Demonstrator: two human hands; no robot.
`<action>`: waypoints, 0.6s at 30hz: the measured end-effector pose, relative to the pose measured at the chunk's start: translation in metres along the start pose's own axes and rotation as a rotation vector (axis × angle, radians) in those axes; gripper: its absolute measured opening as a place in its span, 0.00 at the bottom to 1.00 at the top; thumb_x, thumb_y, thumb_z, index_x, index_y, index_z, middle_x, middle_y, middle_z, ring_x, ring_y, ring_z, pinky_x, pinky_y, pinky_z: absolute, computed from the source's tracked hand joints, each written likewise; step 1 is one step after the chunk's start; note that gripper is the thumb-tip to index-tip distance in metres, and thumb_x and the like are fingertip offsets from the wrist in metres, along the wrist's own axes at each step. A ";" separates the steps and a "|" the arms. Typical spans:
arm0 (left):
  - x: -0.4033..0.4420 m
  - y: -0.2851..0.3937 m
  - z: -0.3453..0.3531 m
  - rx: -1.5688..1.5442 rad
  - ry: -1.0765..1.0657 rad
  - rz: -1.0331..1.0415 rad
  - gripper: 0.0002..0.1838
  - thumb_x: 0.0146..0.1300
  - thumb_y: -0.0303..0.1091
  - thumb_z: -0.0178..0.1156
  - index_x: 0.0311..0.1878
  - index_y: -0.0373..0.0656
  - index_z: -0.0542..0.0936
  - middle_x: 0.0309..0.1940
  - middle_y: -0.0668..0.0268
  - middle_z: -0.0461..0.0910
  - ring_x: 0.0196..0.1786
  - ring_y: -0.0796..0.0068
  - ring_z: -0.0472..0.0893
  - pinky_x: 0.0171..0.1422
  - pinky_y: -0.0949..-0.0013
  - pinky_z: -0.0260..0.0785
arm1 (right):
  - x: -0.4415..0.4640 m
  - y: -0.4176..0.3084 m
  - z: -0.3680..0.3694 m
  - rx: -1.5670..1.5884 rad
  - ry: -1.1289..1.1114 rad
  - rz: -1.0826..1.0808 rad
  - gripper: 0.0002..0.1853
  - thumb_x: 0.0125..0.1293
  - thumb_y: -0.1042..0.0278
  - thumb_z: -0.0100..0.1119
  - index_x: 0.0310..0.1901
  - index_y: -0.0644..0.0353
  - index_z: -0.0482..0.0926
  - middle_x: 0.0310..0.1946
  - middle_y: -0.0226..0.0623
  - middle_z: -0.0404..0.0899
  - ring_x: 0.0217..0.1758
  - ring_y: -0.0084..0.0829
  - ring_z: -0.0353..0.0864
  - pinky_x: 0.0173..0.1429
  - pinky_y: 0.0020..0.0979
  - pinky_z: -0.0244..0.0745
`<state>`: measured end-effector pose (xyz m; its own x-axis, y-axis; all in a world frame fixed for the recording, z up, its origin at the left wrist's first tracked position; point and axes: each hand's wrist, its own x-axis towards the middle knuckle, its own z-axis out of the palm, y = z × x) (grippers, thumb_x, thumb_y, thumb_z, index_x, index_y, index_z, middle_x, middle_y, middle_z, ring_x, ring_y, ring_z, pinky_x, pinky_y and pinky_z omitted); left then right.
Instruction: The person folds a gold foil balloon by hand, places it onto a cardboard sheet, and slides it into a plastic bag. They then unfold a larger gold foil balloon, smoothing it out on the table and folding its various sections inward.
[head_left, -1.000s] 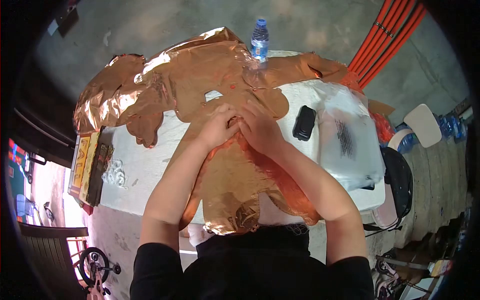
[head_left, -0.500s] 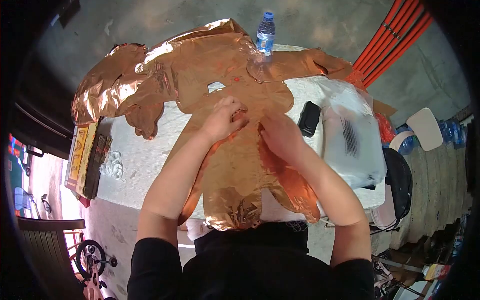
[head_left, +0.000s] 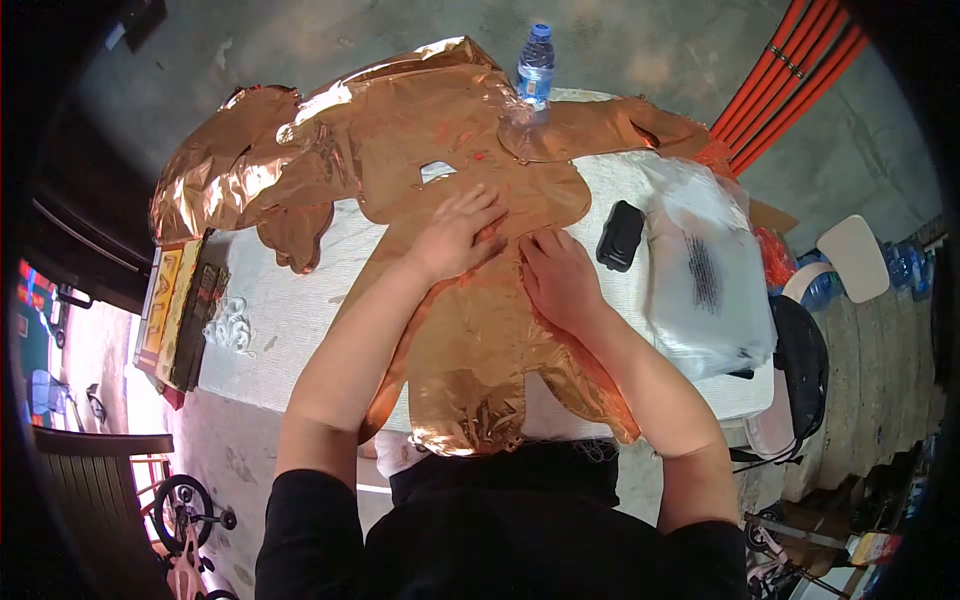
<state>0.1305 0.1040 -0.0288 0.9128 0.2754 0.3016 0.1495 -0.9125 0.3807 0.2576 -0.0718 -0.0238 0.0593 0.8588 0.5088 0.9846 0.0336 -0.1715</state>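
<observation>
A large copper-coloured foil balloon [head_left: 465, 340], uninflated, is spread in a flat, many-lobed shape across the white-covered table [head_left: 270, 340]. My left hand [head_left: 458, 238] lies on its middle, the fingers stretched out over the foil and the thumb towards my right hand. To its right, my right hand [head_left: 560, 278] rests on the same foil beside a raised fold, its fingers bent but a little apart. Under the right forearm the foil is creased and reddish. The undersides of both hands are hidden.
A water bottle [head_left: 536, 68] stands at the far edge. On the right are a black case [head_left: 620, 236] and a clear plastic-wrapped pack [head_left: 700, 290]. White string [head_left: 230, 328] and boxes [head_left: 165, 310] sit on the left. Red poles [head_left: 785, 80] rise behind.
My left hand has flattened, its fingers reaching farther forward. My right hand, blurred before, now rests still with its fingers more visible. The foil stays nearly in place.
</observation>
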 end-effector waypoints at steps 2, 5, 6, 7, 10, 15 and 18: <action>0.001 0.003 -0.003 0.016 -0.079 -0.020 0.28 0.66 0.44 0.57 0.68 0.46 0.69 0.73 0.58 0.59 0.77 0.57 0.54 0.77 0.55 0.47 | -0.002 0.000 0.001 -0.004 -0.001 0.010 0.16 0.58 0.70 0.57 0.49 0.64 0.77 0.44 0.40 0.73 0.48 0.42 0.72 0.51 0.39 0.71; 0.001 0.003 -0.004 0.041 -0.099 0.000 0.29 0.67 0.45 0.55 0.69 0.47 0.67 0.73 0.58 0.59 0.77 0.57 0.54 0.77 0.54 0.45 | -0.002 0.000 0.000 0.014 -0.014 0.027 0.16 0.58 0.69 0.57 0.49 0.64 0.77 0.44 0.40 0.73 0.49 0.41 0.72 0.51 0.39 0.71; 0.000 0.004 -0.005 0.044 -0.099 -0.002 0.29 0.67 0.45 0.55 0.69 0.47 0.67 0.73 0.58 0.59 0.77 0.57 0.54 0.77 0.54 0.45 | -0.002 0.000 0.001 0.013 -0.019 0.024 0.17 0.59 0.69 0.57 0.49 0.64 0.77 0.45 0.40 0.73 0.49 0.41 0.72 0.51 0.39 0.71; 0.000 0.004 -0.005 0.037 -0.109 -0.005 0.29 0.67 0.45 0.55 0.70 0.47 0.67 0.73 0.58 0.59 0.77 0.57 0.53 0.77 0.53 0.45 | -0.001 0.000 0.001 0.012 -0.022 0.021 0.17 0.59 0.68 0.57 0.49 0.64 0.77 0.45 0.40 0.73 0.50 0.41 0.72 0.52 0.39 0.70; 0.000 0.004 -0.005 0.040 -0.122 -0.008 0.29 0.67 0.47 0.54 0.70 0.47 0.67 0.74 0.59 0.58 0.77 0.58 0.53 0.78 0.54 0.43 | -0.001 0.000 0.001 0.007 -0.009 0.013 0.16 0.59 0.68 0.57 0.49 0.65 0.77 0.46 0.41 0.73 0.50 0.42 0.72 0.52 0.40 0.70; -0.002 0.006 -0.004 0.064 -0.122 -0.017 0.30 0.67 0.49 0.53 0.69 0.48 0.67 0.73 0.59 0.58 0.77 0.59 0.52 0.79 0.55 0.42 | -0.001 0.000 0.001 0.016 0.006 0.014 0.17 0.59 0.68 0.56 0.50 0.65 0.76 0.46 0.42 0.73 0.50 0.43 0.72 0.52 0.41 0.70; -0.001 0.006 -0.004 0.067 -0.107 -0.022 0.30 0.67 0.49 0.53 0.69 0.48 0.67 0.73 0.60 0.59 0.77 0.59 0.53 0.79 0.55 0.42 | -0.003 0.001 -0.002 0.062 -0.025 0.058 0.20 0.60 0.67 0.56 0.53 0.65 0.74 0.50 0.43 0.72 0.53 0.45 0.71 0.56 0.42 0.69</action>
<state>0.1291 0.0992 -0.0236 0.9439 0.2649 0.1974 0.1918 -0.9259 0.3255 0.2588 -0.0753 -0.0236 0.1114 0.8726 0.4755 0.9674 0.0143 -0.2529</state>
